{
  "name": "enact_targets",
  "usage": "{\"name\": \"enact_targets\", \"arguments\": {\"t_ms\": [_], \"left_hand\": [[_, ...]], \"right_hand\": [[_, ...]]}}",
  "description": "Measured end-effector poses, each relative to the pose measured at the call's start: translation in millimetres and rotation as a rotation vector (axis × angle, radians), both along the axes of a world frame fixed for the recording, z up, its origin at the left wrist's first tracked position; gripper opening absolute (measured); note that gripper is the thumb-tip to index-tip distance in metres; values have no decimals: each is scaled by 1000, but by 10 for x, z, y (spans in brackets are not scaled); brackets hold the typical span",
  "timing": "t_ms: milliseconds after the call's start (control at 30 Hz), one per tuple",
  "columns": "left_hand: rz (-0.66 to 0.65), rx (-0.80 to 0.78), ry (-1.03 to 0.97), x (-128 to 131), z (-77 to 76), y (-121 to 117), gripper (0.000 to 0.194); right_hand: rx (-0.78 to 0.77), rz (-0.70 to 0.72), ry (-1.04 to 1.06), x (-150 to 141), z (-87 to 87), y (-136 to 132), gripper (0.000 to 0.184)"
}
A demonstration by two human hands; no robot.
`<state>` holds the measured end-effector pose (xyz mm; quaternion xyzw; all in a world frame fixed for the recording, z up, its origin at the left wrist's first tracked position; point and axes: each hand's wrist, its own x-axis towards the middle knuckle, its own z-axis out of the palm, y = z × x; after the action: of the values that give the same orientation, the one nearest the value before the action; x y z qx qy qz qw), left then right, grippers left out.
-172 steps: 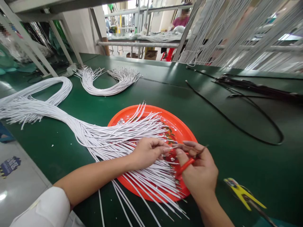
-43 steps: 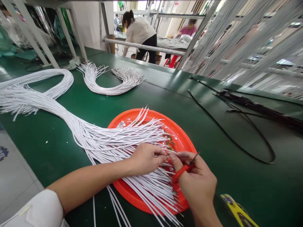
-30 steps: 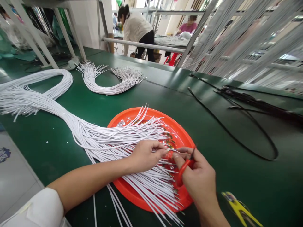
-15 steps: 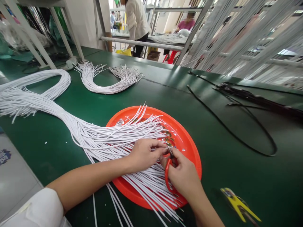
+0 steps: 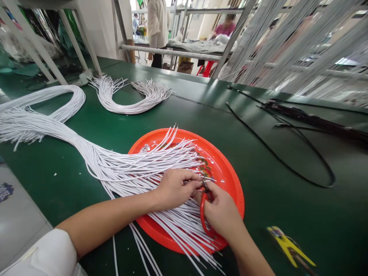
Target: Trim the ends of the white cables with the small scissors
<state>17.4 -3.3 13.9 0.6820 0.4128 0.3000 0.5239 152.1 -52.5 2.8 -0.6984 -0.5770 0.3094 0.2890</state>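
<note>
Over a red plastic tray (image 5: 234, 184), my left hand (image 5: 179, 189) pinches a white cable near its end, with fingertips pressed together. My right hand (image 5: 220, 209) grips red-handled scissors (image 5: 203, 214), their short blades at the cable end beside my left fingertips. Whether the blades are fully closed on the cable I cannot tell. A thick bundle of white cables (image 5: 115, 165) runs in from the left and fans out across the tray, beneath my left hand and forearm. Small white scraps lie on the tray's patterned bottom.
Yellow-handled pliers (image 5: 287, 243) lie at the right on the green table (image 5: 201, 115). Black cables (image 5: 313, 117) spread behind them. A second white cable bundle (image 5: 132, 103) curves at the back. Beyond a metal frame, a person (image 5: 158, 27) stands and another sits.
A white cable end now shows past the scissor blades, pointing right. My hands hold nearly the same place. In the background, the standing person has straightened and shifted slightly left.
</note>
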Motion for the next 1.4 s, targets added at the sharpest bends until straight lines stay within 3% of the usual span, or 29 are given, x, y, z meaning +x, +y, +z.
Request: {"name": "enact_targets", "arguments": {"t_ms": [367, 433, 533, 600, 733, 900, 967, 1167, 1300, 1400], "left_hand": [[68, 41, -19, 12, -22, 12, 18], [63, 67, 9, 11, -22, 13, 19], [35, 120, 74, 6, -11, 14, 21], [18, 160, 113, 3, -5, 13, 20], [-27, 190, 150, -7, -10, 8, 21], [-115, 213, 206, -23, -37, -2, 24], [-112, 239, 215, -26, -42, -7, 24], [-49, 323, 181, -24, -35, -18, 19], [-51, 387, 180, -29, -46, -11, 18], [-83, 442, 222, -35, -55, -4, 19]], "right_hand": [[-74, 46, 101, 99, 105, 5, 19], [-17, -42, 177, 111, 138, -4, 22], [234, -297, 359, 75, 170, 4, 32], [358, -373, 431, 33, 164, 17, 34], [423, -347, 361, -3, 74, 16, 28], [398, -201, 1, 48, -10, -16, 22], [371, -216, -63, 64, 1, -8, 23], [247, -275, 101, 105, 42, 35, 24], [267, -286, 209, 137, 46, 22, 24], [277, -230, 165, 162, 57, 9, 25]]}}
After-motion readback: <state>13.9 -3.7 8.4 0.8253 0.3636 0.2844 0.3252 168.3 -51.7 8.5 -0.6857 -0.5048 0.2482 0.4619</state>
